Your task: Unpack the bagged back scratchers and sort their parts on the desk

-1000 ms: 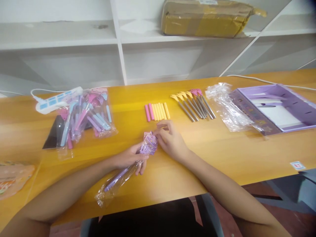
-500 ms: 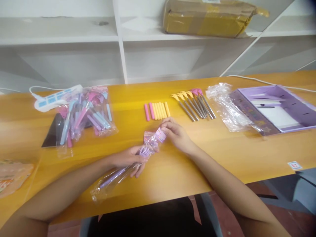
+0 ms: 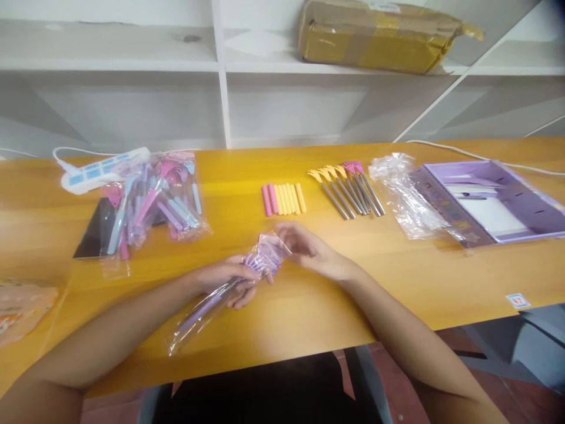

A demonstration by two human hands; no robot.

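My left hand (image 3: 238,282) is closed around a purple back scratcher (image 3: 200,312) in a clear plastic bag (image 3: 176,343). The scratcher's hand-shaped head points toward the upper right, and its handle slopes to the lower left. At the bag's upper end, the fingers of my right hand (image 3: 309,250) are curled and pinch the plastic edge. A small pink and purple printed card (image 3: 270,250) shows through the plastic beside the head. Beyond my hands, pink and yellow handle tubes (image 3: 282,199) lie in a row, with several yellow- and pink-headed metal scratcher rods (image 3: 348,191) to their right.
Bagged scratchers (image 3: 150,203) lie in a pile at left, beside a white power strip (image 3: 106,169) and over a dark flat piece (image 3: 90,235). Crumpled clear bags (image 3: 408,200) and a purple box (image 3: 529,206) are at right. A taped carton (image 3: 379,38) sits on the shelf.
My right hand has moved slightly left, toward the bag's end. The small card, earlier between its fingers, now lies by the scratcher's head under the plastic. The left hand keeps its hold.
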